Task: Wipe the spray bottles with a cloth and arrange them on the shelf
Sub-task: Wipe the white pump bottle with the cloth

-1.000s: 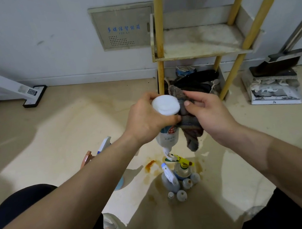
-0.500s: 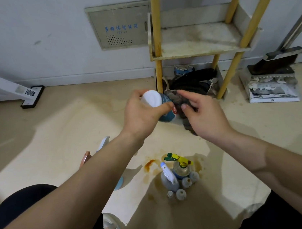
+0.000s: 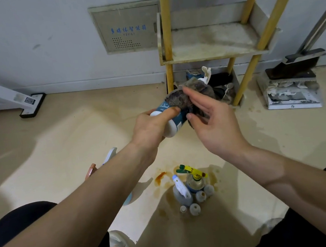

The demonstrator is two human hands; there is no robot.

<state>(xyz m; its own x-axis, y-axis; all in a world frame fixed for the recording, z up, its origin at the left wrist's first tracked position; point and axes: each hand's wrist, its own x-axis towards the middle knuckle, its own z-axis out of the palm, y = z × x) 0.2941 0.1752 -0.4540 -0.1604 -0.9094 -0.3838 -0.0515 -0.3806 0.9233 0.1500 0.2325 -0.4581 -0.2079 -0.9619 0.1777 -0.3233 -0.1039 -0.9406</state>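
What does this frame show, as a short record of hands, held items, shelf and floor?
left hand: left hand grips white plastic bottle with teal label, tilted, base toward camera
right hand: right hand holds dark grey-brown cloth against the bottle's side
shelf: yellow-posted shelf against the wall ahead, upper board stained
floor: cluster of small bottles, with yellow-and-green trigger sprayer among them
stage: wiping; bottle not yet shelved

Grey wall panel (image 3: 126, 27); dustpan (image 3: 293, 96) far right; white stand foot (image 3: 32, 105) far left; orange floor stain (image 3: 160, 176).
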